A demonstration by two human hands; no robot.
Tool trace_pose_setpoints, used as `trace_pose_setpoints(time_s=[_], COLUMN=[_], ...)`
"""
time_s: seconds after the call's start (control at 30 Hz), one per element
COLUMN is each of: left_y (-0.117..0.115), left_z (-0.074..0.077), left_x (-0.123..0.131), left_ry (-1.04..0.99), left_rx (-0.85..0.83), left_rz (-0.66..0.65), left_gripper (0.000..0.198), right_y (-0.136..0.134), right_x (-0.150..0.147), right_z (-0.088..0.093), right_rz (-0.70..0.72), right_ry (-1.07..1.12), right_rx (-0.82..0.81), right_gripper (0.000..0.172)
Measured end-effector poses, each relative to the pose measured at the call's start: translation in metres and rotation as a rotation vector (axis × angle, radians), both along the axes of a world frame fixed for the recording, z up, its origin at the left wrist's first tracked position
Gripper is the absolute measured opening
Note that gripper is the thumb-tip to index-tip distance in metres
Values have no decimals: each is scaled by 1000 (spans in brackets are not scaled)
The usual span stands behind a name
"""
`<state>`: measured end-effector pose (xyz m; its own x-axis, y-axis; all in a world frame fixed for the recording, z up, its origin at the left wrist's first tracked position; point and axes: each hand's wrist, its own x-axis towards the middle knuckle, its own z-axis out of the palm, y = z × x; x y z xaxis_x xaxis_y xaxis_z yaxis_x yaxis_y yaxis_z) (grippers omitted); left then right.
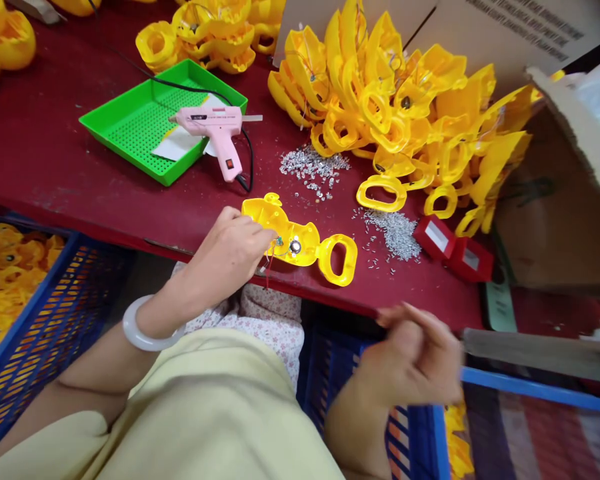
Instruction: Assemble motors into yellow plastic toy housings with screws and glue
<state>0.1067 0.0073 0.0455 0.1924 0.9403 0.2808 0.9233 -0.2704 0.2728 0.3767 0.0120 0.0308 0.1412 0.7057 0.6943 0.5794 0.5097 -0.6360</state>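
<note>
My left hand (227, 250) grips the left part of a flat yellow plastic duck-shaped piece (294, 240) lying on the red table top (130, 213). The piece has an oval handle loop at its right end. A round metal button, a small green part and thin red wires sit at its middle, close to my fingertips. A white bangle (145, 327) circles my left wrist. My right hand (410, 360) is blurred below the table's front edge, its fingers pinched close together. Whether it holds anything cannot be seen.
A pink glue gun (215, 130) lies across a green perforated tray (130, 92). Heaps of yellow plastic pieces (395, 113) fill the back. Silver metal bits (393, 233) and red boxes (453, 250) lie nearby. Blue crates (30, 313) stand below the table.
</note>
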Motion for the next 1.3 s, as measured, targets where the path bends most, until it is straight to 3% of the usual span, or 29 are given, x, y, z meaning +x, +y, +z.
trace_pose_setpoints(time_s=[0.13,0.27,0.5,0.63,0.77,0.93,1.07,1.3], left_y=[26,38,37,34,30,35,42,45], left_z=[3,0,2,2,-7,-16,-19,-22], left_x=[16,27,23,20,24,28,27,18], left_ry=[104,172,201,71,-85,-318,-457,-460], left_rx=[-49,-66,-4,95,185,187,126,108], left_rz=[96,152,110,236,386,420,374,215], left_gripper=[15,21,21,16,9,6,5,2], right_y=[9,27,60,60,43,27,43,81], right_x=[-47,-36,-28,-30,-33,-45,-64,-96], right_z=[-2,4,-9,-15,-13,-4,-1,-3], right_rz=[91,25,269,360,427,575,494,355], right_ry=[31,80,-479,-549,-547,-468,-305,-448], right_rx=[-14,1,-148,-289,-403,-438,-344,-237], right_gripper=[11,13,24,21,14,9,12,18])
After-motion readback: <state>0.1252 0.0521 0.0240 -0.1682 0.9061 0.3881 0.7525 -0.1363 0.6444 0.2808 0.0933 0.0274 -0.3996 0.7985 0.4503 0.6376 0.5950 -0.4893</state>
